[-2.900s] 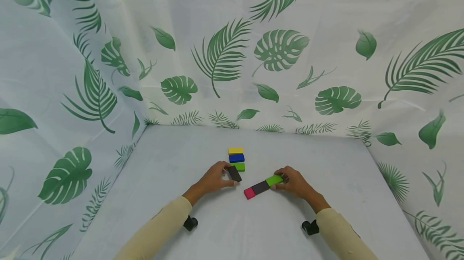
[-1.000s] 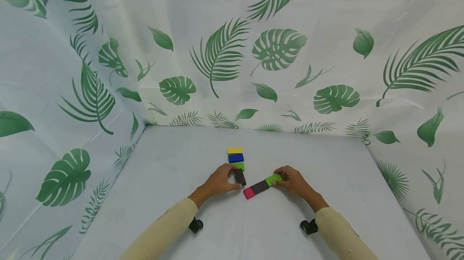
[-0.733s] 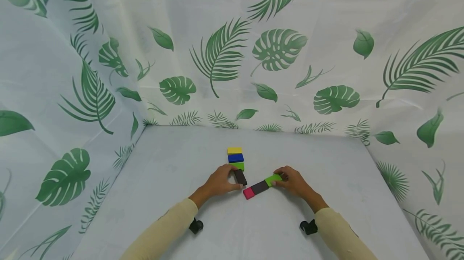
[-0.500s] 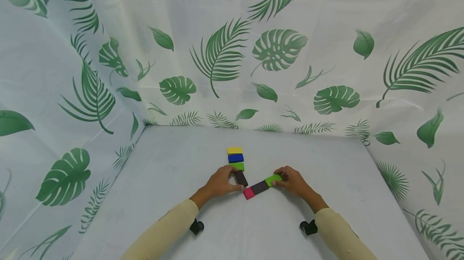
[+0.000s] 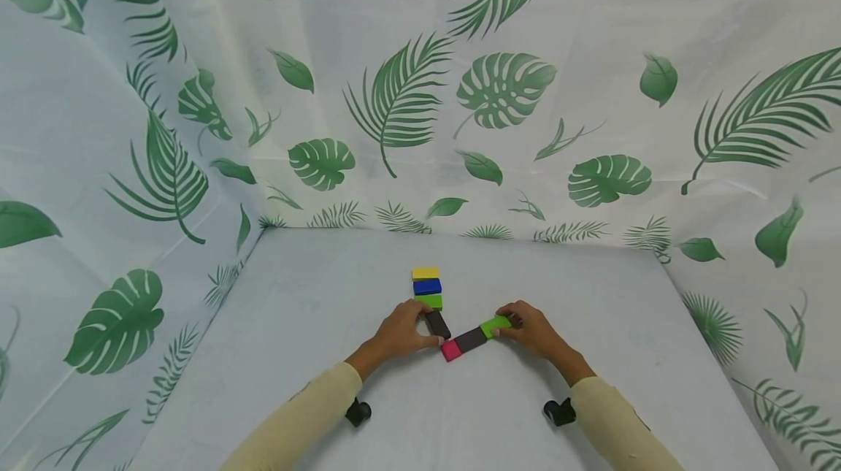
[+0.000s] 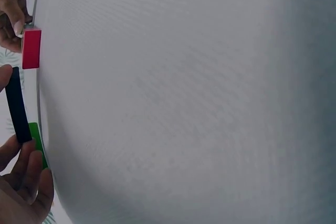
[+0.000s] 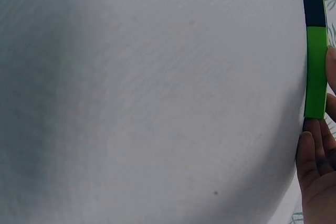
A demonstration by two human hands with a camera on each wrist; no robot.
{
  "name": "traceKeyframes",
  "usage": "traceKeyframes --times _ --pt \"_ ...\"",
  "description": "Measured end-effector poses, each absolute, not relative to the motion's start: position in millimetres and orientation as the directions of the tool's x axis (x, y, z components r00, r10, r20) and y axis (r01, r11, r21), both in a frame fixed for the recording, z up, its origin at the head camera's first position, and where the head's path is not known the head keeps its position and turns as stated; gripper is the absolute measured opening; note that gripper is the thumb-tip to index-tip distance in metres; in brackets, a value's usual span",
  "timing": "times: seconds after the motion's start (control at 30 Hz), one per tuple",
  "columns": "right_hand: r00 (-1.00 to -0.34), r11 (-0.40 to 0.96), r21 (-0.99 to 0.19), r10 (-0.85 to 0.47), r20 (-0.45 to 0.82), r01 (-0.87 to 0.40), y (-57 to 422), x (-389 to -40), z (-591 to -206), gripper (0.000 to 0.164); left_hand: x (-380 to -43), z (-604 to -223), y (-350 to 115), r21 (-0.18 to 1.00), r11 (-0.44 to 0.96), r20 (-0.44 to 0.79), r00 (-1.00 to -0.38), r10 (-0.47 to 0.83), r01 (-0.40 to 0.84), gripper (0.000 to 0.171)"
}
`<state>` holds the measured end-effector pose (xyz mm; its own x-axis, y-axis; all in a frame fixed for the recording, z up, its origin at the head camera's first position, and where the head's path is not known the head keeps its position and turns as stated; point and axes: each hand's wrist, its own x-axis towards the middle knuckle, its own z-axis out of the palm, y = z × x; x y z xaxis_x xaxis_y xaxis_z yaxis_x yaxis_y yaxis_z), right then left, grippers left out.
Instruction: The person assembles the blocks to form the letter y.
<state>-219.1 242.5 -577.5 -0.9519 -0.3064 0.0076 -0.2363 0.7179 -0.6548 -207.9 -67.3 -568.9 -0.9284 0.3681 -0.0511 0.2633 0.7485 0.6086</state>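
My left hand [image 5: 399, 331] pinches a black block [image 5: 438, 324] lengthwise between thumb and fingers. The block's near end lies right at the pink-red block [image 5: 450, 350]. That one begins a slanting row, followed by a second black block [image 5: 471, 340] and a bright green block [image 5: 494, 326]. At the row's right end, my right hand [image 5: 534, 328] holds the green block with thumb and fingers. In the left wrist view, the held black block [image 6: 18, 106] stands between thumb and fingertips, below the red block [image 6: 31, 49]. The right wrist view has the green block [image 7: 316, 72] end to end with a black one.
Behind the left fingers another green block [image 5: 430, 301], a blue block [image 5: 427, 286] and a yellow block [image 5: 425, 273] lie in a column on the white table [image 5: 591, 296]. A leaf-print curtain [image 5: 420, 113] rises along the table's far and side edges.
My left hand has moved right and toward me with the black block, bringing its end up to the pink-red block. The right hand and its row have barely moved.
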Motion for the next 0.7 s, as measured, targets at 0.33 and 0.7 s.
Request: traceKeyframes --times 0.33,0.7 --pt "-0.949 0.714 -0.655 -0.315 0.014 -0.247 243.2 -219.9 -577.9 0.039 -208.5 -571.8 -64.6 0.6 0.755 -0.058 -0.927 0.371 0.265 0.067" --pt "-0.949 0.709 -0.658 -0.315 0.024 -0.252 243.0 -219.9 -577.8 0.038 -207.9 -571.7 -65.3 0.612 0.745 -0.057 -0.924 0.377 0.266 0.069"
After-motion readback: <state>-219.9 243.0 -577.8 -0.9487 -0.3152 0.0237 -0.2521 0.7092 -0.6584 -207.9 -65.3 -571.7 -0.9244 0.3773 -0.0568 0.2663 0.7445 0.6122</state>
